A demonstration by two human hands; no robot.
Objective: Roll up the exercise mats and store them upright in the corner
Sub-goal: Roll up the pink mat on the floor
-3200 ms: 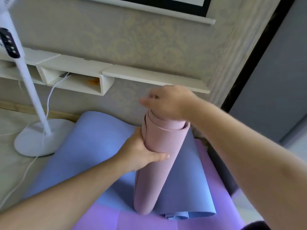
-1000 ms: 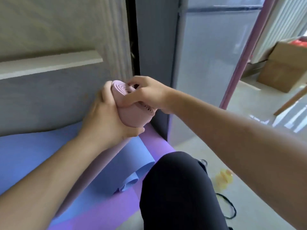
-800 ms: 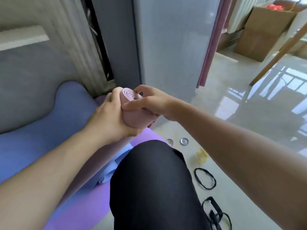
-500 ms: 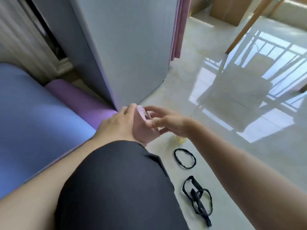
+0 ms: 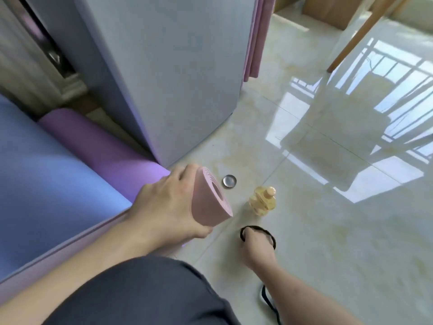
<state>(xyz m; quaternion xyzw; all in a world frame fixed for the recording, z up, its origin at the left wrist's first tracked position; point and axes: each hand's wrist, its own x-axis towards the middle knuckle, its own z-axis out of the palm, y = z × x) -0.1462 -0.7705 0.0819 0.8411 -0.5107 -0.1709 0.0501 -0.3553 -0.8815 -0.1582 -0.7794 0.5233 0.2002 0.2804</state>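
Your left hand (image 5: 167,208) grasps the rolled pink mat (image 5: 208,198) near its end, fingers wrapped round it; the rest of the roll is hidden behind your hand and your knee (image 5: 145,294). Your right hand (image 5: 256,246) reaches down to the floor (image 5: 328,231) and pinches a black elastic band (image 5: 269,233); its fingertips are hard to see. A blue mat (image 5: 46,179) lies over a purple mat (image 5: 105,153), both cut off at the left edge. A second black strap (image 5: 269,301) is partly covered by your forearm.

I'm scanning everything here, no readable txt, labels, brands or nos. showing on anything rn.
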